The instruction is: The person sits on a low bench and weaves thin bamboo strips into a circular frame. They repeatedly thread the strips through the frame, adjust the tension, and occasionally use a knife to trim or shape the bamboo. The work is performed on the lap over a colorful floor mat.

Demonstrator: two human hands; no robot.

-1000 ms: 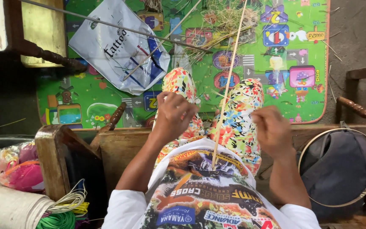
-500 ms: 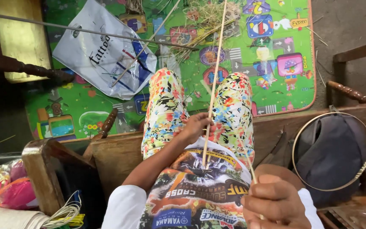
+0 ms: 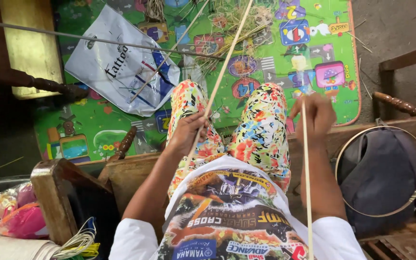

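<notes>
Now right hand (image 3: pixel 317 114) higher, forward.

The pale cane strip (image 3: pixel 217 79) in my left hand (image 3: pixel 188 132) looks smooth and matt. My trousers (image 3: pixel 261 130) are printed cloth; the floor mat (image 3: pixel 97 125) looks glossy plastic.

left hand (image 3: pixel 187 133) pinching long pale cane strip (image 3: pixel 220 77), strip running up across green play mat (image 3: pixel 97 120). right hand (image 3: pixel 317 113) gripping second thin strip (image 3: pixel 305 163), that one running straight down past printed shirt (image 3: pixel 232 216). legs in loud floral trousers (image 3: pixel 261 130). white plastic bag (image 3: pixel 121 67) on mat, round wire hoop (image 3: pixel 381 171) off to right side.
</notes>
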